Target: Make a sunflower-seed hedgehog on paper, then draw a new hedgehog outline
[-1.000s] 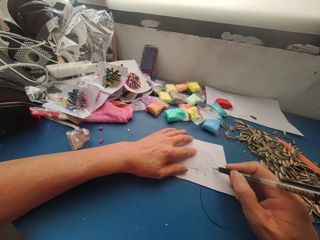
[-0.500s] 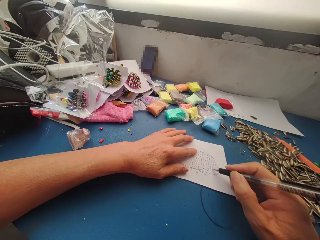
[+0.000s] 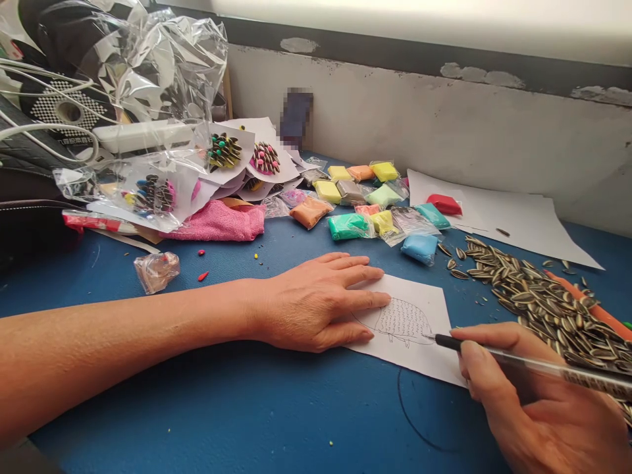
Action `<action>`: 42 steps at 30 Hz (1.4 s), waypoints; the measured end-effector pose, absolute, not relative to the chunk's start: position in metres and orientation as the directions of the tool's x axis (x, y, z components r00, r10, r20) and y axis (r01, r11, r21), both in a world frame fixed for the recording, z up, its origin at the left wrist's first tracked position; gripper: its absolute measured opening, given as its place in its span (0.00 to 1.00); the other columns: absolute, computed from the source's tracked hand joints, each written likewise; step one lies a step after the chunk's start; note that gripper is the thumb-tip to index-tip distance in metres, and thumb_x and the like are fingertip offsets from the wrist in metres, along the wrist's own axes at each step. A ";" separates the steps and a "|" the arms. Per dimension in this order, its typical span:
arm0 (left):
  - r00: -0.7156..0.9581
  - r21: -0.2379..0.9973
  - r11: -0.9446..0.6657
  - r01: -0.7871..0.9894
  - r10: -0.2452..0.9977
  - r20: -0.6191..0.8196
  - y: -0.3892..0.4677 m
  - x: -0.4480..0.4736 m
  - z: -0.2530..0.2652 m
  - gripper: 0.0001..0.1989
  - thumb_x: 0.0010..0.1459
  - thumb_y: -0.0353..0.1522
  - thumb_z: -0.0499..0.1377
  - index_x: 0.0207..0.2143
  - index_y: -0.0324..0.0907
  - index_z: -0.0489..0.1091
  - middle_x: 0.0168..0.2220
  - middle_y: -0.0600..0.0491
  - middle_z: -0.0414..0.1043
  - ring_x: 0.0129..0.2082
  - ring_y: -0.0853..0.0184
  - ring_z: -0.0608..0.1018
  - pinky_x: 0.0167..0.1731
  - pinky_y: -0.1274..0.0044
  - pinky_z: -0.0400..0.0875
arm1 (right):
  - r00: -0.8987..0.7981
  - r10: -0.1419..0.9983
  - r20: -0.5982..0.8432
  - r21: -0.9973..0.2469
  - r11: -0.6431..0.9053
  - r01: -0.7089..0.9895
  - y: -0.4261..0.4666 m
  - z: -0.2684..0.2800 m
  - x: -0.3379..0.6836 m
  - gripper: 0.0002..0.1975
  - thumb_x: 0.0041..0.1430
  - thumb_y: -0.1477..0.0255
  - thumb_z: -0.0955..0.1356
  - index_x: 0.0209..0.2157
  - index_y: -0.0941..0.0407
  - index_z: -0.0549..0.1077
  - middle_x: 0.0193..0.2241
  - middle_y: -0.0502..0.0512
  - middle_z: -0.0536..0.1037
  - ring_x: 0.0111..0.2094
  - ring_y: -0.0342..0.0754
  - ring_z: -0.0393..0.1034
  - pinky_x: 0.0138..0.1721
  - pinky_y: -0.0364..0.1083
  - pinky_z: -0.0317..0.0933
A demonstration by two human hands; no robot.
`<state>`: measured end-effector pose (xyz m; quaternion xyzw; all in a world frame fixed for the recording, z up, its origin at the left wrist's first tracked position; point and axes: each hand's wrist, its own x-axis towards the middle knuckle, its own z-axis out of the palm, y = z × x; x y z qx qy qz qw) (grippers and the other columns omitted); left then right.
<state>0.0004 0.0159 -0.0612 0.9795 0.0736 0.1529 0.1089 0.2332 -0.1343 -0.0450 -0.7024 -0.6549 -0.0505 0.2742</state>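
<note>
My left hand (image 3: 320, 303) lies flat with fingers spread, pressing on the left part of a small white sheet of paper (image 3: 419, 365). On that paper is a line drawing of a rounded animal (image 3: 403, 319) with short feet, its body filled with rows of small marks. The fingers cover the drawing's left end. My right hand (image 3: 538, 388) grips a pen (image 3: 513, 362) with a clear barrel and black grip. The pen's tip is at the right edge of the animal's outline.
Sunflower seeds (image 3: 538, 296) lie piled at right beside an orange stick-like object (image 3: 592, 308). Wrapped coloured clay packets (image 3: 349, 226) spread behind my left hand. White sheets (image 3: 513, 204) rest by the wall. A pink cloth (image 3: 222, 222) and seed-covered paper crafts (image 3: 266, 159) sit at left.
The pen and my right hand have shifted very slightly right in the picture, along with the whole view. My left hand stays on the paper.
</note>
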 end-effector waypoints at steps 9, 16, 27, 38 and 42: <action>0.946 0.251 -0.961 0.114 0.182 0.268 0.015 0.001 -0.062 0.26 0.71 0.43 0.53 0.64 0.37 0.67 0.66 0.36 0.62 0.67 0.44 0.64 0.66 0.55 0.58 | 0.187 0.904 0.383 -0.340 -0.050 0.939 -0.137 -0.046 0.230 0.11 0.63 0.59 0.65 0.34 0.48 0.76 0.04 0.38 0.55 0.05 0.43 0.56 0.10 0.45 0.51; 0.945 0.236 -0.964 0.119 0.183 0.271 0.016 0.001 -0.062 0.26 0.72 0.43 0.53 0.64 0.38 0.67 0.66 0.37 0.62 0.67 0.46 0.64 0.66 0.56 0.58 | 0.158 0.916 0.368 -0.377 -0.008 0.926 -0.135 -0.046 0.235 0.11 0.62 0.61 0.65 0.33 0.49 0.76 0.05 0.38 0.58 0.04 0.42 0.55 0.09 0.45 0.51; 0.944 0.227 -0.968 0.109 0.173 0.282 0.017 0.001 -0.061 0.25 0.72 0.43 0.52 0.63 0.37 0.68 0.65 0.36 0.64 0.66 0.47 0.66 0.65 0.57 0.59 | 0.160 0.908 0.387 -0.313 -0.034 0.949 -0.137 -0.047 0.230 0.11 0.64 0.60 0.64 0.33 0.48 0.75 0.04 0.37 0.55 0.05 0.44 0.57 0.11 0.45 0.54; 0.942 0.237 -0.966 0.101 0.169 0.289 0.016 0.001 -0.062 0.25 0.72 0.42 0.53 0.63 0.36 0.69 0.65 0.35 0.64 0.66 0.45 0.65 0.66 0.58 0.58 | 0.133 0.900 0.415 -0.339 0.017 0.941 -0.136 -0.045 0.235 0.09 0.62 0.64 0.65 0.31 0.49 0.75 0.04 0.37 0.57 0.04 0.42 0.54 0.08 0.44 0.50; 0.943 0.234 -0.967 0.102 0.169 0.286 0.016 0.001 -0.062 0.25 0.72 0.43 0.53 0.63 0.36 0.68 0.66 0.35 0.63 0.66 0.45 0.65 0.65 0.57 0.59 | 0.167 0.897 0.409 -0.340 -0.020 0.940 -0.134 -0.043 0.231 0.10 0.62 0.64 0.64 0.29 0.49 0.75 0.07 0.39 0.60 0.06 0.41 0.56 0.09 0.44 0.52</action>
